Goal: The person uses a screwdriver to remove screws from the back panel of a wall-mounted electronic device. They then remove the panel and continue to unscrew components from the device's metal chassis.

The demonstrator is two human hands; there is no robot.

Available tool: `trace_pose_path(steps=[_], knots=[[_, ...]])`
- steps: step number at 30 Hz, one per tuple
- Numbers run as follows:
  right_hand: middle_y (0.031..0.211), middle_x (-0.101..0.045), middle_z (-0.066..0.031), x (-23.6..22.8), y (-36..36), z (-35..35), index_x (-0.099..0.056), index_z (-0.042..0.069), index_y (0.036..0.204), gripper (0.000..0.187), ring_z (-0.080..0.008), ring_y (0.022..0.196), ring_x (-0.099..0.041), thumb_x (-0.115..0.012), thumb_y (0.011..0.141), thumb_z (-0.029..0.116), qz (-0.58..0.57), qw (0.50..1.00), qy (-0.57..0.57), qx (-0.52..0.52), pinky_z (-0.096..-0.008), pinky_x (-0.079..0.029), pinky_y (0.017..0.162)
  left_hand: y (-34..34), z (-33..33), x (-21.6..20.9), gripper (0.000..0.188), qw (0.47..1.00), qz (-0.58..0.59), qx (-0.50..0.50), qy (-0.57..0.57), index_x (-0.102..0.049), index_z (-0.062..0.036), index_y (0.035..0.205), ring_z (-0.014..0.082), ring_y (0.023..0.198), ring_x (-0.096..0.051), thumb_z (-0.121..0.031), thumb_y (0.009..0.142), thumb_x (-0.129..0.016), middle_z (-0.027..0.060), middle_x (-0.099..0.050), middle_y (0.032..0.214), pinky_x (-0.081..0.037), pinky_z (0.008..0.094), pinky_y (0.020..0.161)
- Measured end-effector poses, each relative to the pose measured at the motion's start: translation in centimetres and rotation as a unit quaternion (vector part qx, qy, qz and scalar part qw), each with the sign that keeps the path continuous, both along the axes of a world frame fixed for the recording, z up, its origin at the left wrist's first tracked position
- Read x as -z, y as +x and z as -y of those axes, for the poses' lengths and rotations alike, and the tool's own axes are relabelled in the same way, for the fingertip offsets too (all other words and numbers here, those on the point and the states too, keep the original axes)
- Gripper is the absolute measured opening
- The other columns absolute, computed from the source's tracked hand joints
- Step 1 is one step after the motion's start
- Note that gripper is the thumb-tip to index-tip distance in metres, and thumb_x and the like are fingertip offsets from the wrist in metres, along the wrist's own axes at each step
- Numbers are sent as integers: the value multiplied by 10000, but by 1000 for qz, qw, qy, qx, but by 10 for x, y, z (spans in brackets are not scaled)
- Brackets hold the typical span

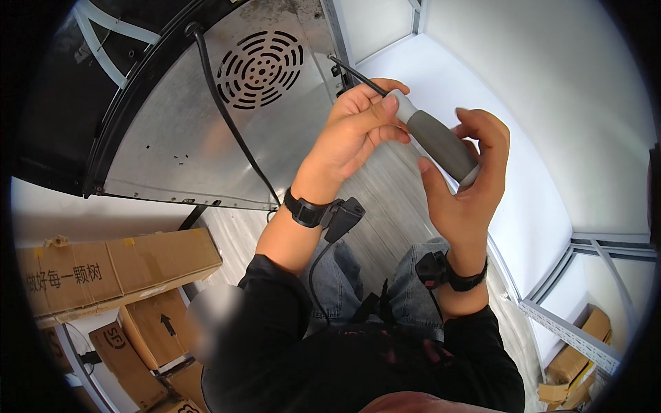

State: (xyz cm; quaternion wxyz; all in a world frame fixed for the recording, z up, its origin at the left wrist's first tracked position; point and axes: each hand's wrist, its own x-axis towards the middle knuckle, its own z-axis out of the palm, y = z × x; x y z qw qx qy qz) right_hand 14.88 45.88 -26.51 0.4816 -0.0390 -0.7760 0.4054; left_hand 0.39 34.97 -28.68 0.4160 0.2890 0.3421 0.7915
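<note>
A screwdriver [444,144] with a thick grey handle slants from upper left to lower right. My left hand [358,124] pinches its light grey collar between thumb and fingers. The dark shaft reaches up to the edge of a metal panel [179,148], where its tip meets a small fitting; contact with a screw is too small to make out. Around the handle's rear end, my right hand [482,165] is cupped with thumb and fingers spread apart, the butt close to the palm. Round slots form a vent [261,69] in the panel.
A black power cord [224,110] hangs across the panel. Cardboard boxes [131,265] fill a rack at lower left. White panels with a metal frame [571,344] stand on the right, with more cardboard [578,351] behind. Below is a grey wood-look floor [385,206].
</note>
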Motion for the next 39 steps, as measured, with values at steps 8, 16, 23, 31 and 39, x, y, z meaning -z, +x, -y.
trace_pose_path(steps=[8, 16, 23, 31, 39], knots=[[924, -599, -115, -4, 4, 3, -554, 36, 1064, 359, -191, 772, -611, -709, 740, 27, 115, 986, -119, 23, -283, -488, 624, 6, -7, -5, 288, 999, 39, -29, 22, -466, 34, 1170, 220, 862, -643, -109, 923, -503, 163, -613, 1044, -550, 348, 759], [993, -576, -108, 3, -1, -1, -595, 52, 962, 342, -247, 887, -589, -682, 664, -93, 20, 999, -16, 30, -305, -491, 704, -17, -1, 2, 374, 977, 64, -203, 34, -482, 73, 1133, 259, 816, -652, -231, 972, -334, 222, -610, 1040, -555, 360, 730], [998, -566, -102, 5, 0, 2, -614, 51, 899, 317, -226, 885, -579, -679, 639, -119, 17, 999, -14, 32, -295, -487, 680, -27, -5, 5, 402, 964, 74, -256, 13, -518, 46, 1132, 227, 781, -658, -285, 990, -341, 162, -653, 971, -550, 326, 686], [996, -558, -91, 5, 3, 0, -617, 45, 843, 279, -211, 873, -576, -675, 633, -129, 29, 999, -16, 24, -286, -485, 674, -28, -5, 9, 338, 959, 75, -275, 4, -539, 11, 1123, 199, 715, -659, -258, 980, -393, 119, -655, 879, -542, 298, 604], [993, -573, -82, 4, 21, -38, -611, 50, 838, 276, -185, 864, -579, -681, 639, -126, 42, 998, -44, 5, -272, -477, 713, -31, -10, 13, 244, 977, 92, -191, 12, -567, -3, 1055, 232, 720, -661, -185, 915, -484, 113, -652, 817, -537, 319, 595]])
